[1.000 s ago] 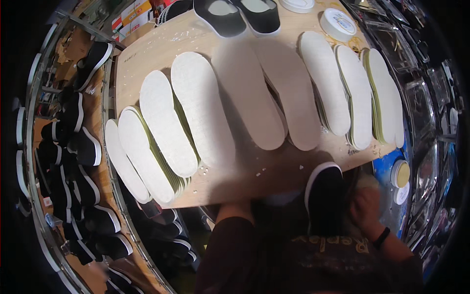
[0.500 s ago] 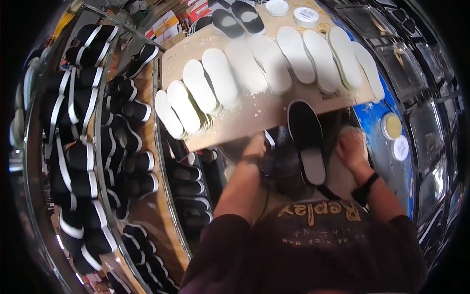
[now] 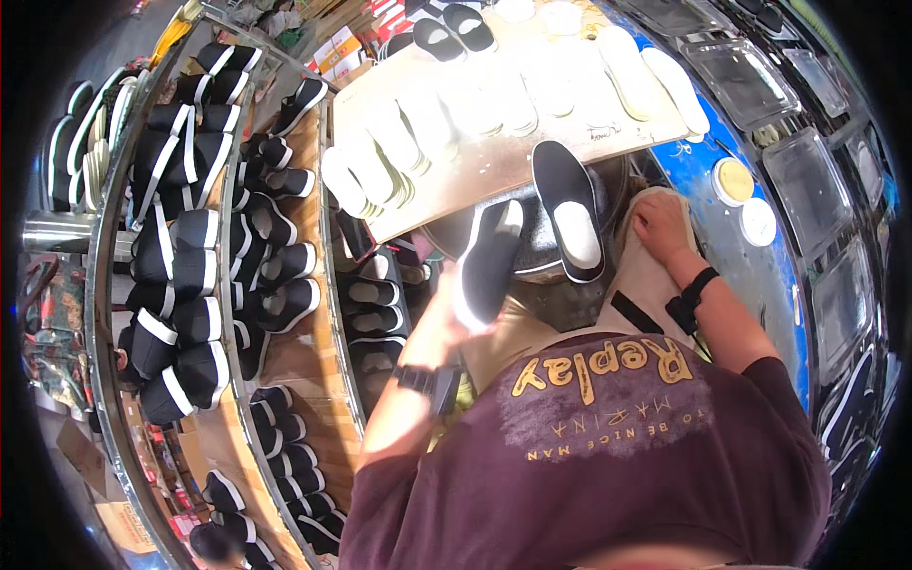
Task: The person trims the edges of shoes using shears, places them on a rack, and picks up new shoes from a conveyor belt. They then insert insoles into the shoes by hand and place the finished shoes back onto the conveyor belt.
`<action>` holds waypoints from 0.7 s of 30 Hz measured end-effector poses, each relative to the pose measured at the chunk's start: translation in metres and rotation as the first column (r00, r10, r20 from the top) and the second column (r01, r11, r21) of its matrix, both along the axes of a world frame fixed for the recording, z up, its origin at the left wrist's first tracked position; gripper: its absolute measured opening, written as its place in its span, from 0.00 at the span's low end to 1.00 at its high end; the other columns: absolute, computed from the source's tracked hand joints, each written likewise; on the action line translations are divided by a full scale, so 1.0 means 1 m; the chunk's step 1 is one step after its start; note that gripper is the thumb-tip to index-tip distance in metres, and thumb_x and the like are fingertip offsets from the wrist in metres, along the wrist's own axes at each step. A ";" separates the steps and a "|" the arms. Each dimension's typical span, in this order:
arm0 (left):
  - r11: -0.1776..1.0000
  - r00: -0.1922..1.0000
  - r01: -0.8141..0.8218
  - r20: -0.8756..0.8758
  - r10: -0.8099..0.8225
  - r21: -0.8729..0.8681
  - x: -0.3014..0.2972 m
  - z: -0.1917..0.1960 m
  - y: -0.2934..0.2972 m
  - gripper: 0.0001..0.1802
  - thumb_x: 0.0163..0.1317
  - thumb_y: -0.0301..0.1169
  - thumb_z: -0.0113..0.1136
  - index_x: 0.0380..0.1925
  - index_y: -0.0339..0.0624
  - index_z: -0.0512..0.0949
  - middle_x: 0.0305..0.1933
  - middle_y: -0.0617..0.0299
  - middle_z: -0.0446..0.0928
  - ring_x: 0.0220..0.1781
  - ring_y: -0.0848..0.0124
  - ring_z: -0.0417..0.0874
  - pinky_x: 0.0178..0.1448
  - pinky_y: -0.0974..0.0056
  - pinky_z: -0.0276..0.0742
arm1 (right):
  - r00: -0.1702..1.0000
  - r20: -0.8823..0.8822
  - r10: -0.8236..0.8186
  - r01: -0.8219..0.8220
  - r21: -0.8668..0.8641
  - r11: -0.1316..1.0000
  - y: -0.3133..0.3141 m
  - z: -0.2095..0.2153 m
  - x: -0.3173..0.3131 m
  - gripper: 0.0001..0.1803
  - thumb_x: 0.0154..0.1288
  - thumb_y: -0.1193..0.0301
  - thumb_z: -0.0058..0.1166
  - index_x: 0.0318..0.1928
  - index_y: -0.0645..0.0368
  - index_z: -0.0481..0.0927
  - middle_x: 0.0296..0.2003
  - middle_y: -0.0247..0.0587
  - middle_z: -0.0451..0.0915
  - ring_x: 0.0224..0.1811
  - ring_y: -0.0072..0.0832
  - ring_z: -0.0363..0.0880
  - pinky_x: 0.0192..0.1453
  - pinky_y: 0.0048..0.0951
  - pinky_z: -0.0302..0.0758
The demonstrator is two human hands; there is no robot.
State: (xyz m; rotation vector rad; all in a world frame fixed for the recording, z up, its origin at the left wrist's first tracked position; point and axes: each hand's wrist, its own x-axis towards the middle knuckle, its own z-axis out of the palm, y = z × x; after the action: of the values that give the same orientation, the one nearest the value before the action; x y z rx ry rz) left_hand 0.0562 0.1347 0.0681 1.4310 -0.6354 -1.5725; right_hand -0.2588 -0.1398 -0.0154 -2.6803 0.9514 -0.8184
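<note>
My left hand [image 3: 446, 309] is wrapped around a black slip-on shoe [image 3: 492, 261] with a white sole edge, held tilted in front of my body. Just right of it, a second black shoe [image 3: 562, 180] with a white insole appears over a dark round surface [image 3: 532, 249]; what supports it is hard to see. My right hand [image 3: 662, 223] rests on the pale cloth over my right knee, its fingers curled in and no object showing in them. Rows of white soles [image 3: 442, 119], washed out by glare, lie on the board [image 3: 475, 180] beyond both shoes.
Racks of black shoes [image 3: 195, 256] stand close on my left. A pair of shoes [image 3: 454, 36] sits at the board's far edge. At right is a blue surface [image 3: 708, 176] with round lids [image 3: 733, 180], beside clear plastic trays [image 3: 803, 176]. A cardboard box [image 3: 337, 52] lies at the back.
My left hand has drawn back toward me, bringing a black shoe into clear view. My right hand stays at my knee. The view has shifted and brightened.
</note>
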 end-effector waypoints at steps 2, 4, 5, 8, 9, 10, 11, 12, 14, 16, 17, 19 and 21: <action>0.979 0.902 0.159 0.421 -0.091 -0.130 -0.008 0.021 0.023 0.34 0.66 0.56 0.43 0.57 0.37 0.71 0.48 0.44 0.80 0.39 0.49 0.85 0.31 0.49 0.87 | 1.000 0.016 -0.012 0.012 0.011 1.000 -0.001 0.001 -0.002 0.04 0.49 0.71 0.59 0.25 0.57 0.79 0.31 0.39 0.77 0.42 0.39 0.74 0.48 0.42 0.67; 0.978 0.946 -0.209 -0.251 0.205 0.013 0.002 0.021 0.051 0.38 0.66 0.54 0.42 0.58 0.27 0.68 0.49 0.35 0.77 0.41 0.47 0.85 0.30 0.51 0.88 | 0.998 0.057 0.010 -0.015 0.072 0.997 -0.004 0.005 0.002 0.04 0.48 0.72 0.58 0.22 0.57 0.78 0.28 0.41 0.78 0.38 0.41 0.75 0.44 0.43 0.69; 0.962 0.874 -0.267 -0.407 0.265 0.053 0.004 0.025 0.059 0.37 0.65 0.54 0.40 0.59 0.29 0.68 0.49 0.36 0.78 0.41 0.47 0.85 0.31 0.52 0.88 | 0.998 0.058 0.011 -0.015 0.074 0.997 -0.005 0.004 0.003 0.04 0.48 0.72 0.58 0.22 0.57 0.78 0.28 0.41 0.78 0.38 0.41 0.75 0.44 0.43 0.69; 0.906 0.837 -0.395 -0.347 0.424 0.154 0.011 0.040 0.071 0.27 0.66 0.47 0.46 0.50 0.31 0.74 0.39 0.44 0.81 0.36 0.54 0.86 0.30 0.56 0.87 | 0.992 0.127 -0.004 0.002 0.014 1.000 -0.007 0.004 0.002 0.04 0.47 0.72 0.58 0.21 0.57 0.79 0.25 0.42 0.78 0.34 0.43 0.76 0.41 0.44 0.70; 0.915 0.874 -0.372 -0.274 0.402 0.156 0.023 0.042 0.077 0.29 0.66 0.48 0.45 0.50 0.31 0.74 0.39 0.44 0.81 0.37 0.54 0.86 0.31 0.54 0.87 | 0.994 0.112 -0.005 0.001 0.037 0.999 -0.007 0.005 0.000 0.04 0.47 0.72 0.58 0.21 0.57 0.79 0.26 0.42 0.79 0.34 0.43 0.76 0.41 0.44 0.70; 0.944 0.917 -0.266 -0.251 0.310 0.194 0.050 0.032 0.092 0.35 0.63 0.51 0.46 0.59 0.31 0.68 0.50 0.41 0.79 0.40 0.46 0.85 0.32 0.52 0.87 | 0.995 0.102 0.004 -0.010 0.056 0.998 -0.007 0.007 0.004 0.03 0.47 0.71 0.58 0.22 0.57 0.79 0.27 0.41 0.79 0.35 0.43 0.76 0.41 0.44 0.70; 0.972 0.938 -0.152 -0.282 0.199 0.180 0.067 0.036 0.090 0.34 0.63 0.51 0.47 0.58 0.31 0.69 0.46 0.41 0.80 0.40 0.45 0.85 0.32 0.53 0.87 | 0.995 0.099 -0.001 -0.004 0.051 0.999 -0.007 0.006 0.002 0.03 0.47 0.71 0.58 0.22 0.57 0.79 0.27 0.41 0.79 0.35 0.43 0.76 0.41 0.44 0.70; 0.981 0.967 -0.043 -0.238 0.088 0.189 0.074 0.050 0.076 0.32 0.63 0.50 0.49 0.54 0.31 0.73 0.43 0.43 0.81 0.39 0.49 0.86 0.33 0.56 0.86 | 0.999 0.039 -0.019 0.017 0.059 0.998 -0.006 0.005 -0.002 0.03 0.46 0.71 0.58 0.22 0.56 0.79 0.28 0.41 0.80 0.36 0.42 0.76 0.41 0.44 0.70; 0.972 0.999 0.044 -0.034 -0.037 0.230 0.112 0.062 0.064 0.25 0.64 0.46 0.54 0.47 0.33 0.78 0.38 0.50 0.83 0.37 0.59 0.86 0.35 0.62 0.84 | 1.000 -0.006 -0.021 0.021 0.064 0.998 -0.003 0.008 0.002 0.03 0.46 0.71 0.59 0.22 0.56 0.80 0.29 0.40 0.80 0.37 0.41 0.76 0.42 0.44 0.70; 0.948 0.972 0.091 0.178 -0.151 0.305 0.130 0.070 0.023 0.17 0.62 0.39 0.61 0.40 0.33 0.81 0.36 0.61 0.83 0.34 0.72 0.83 0.40 0.69 0.79 | 1.000 0.008 -0.016 0.016 0.017 1.000 -0.003 0.009 0.000 0.03 0.46 0.72 0.59 0.23 0.56 0.79 0.29 0.38 0.80 0.37 0.40 0.76 0.43 0.43 0.69; 0.885 0.870 0.325 0.261 -0.418 0.333 0.142 0.073 0.002 0.19 0.63 0.40 0.61 0.40 0.32 0.81 0.36 0.61 0.83 0.36 0.73 0.82 0.42 0.69 0.78 | 1.000 0.016 -0.006 0.006 0.015 1.000 -0.003 0.008 0.005 0.03 0.46 0.72 0.59 0.23 0.56 0.79 0.29 0.38 0.80 0.37 0.40 0.76 0.43 0.43 0.69; 0.866 0.911 0.384 0.024 -0.412 0.319 0.134 0.076 -0.051 0.20 0.64 0.42 0.60 0.43 0.33 0.82 0.40 0.60 0.83 0.38 0.74 0.81 0.45 0.69 0.77 | 1.000 0.024 -0.011 0.011 -0.013 1.000 -0.005 0.003 0.001 0.03 0.45 0.72 0.59 0.22 0.55 0.78 0.28 0.37 0.79 0.36 0.39 0.76 0.42 0.43 0.69; 0.824 0.885 0.411 0.047 -0.463 0.390 0.144 0.059 -0.094 0.21 0.64 0.42 0.62 0.46 0.33 0.80 0.42 0.60 0.83 0.42 0.74 0.81 0.48 0.68 0.77 | 1.000 0.017 0.000 0.000 -0.016 1.000 -0.006 0.003 0.006 0.03 0.45 0.72 0.59 0.22 0.54 0.78 0.28 0.37 0.79 0.36 0.39 0.75 0.42 0.43 0.68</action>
State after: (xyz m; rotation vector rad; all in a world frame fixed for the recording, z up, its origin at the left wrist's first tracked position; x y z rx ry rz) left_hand 0.2007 0.0406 0.1273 1.7769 -0.8286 -2.0500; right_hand -0.2530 -0.1454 -0.0123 -2.6821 0.9448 -0.8510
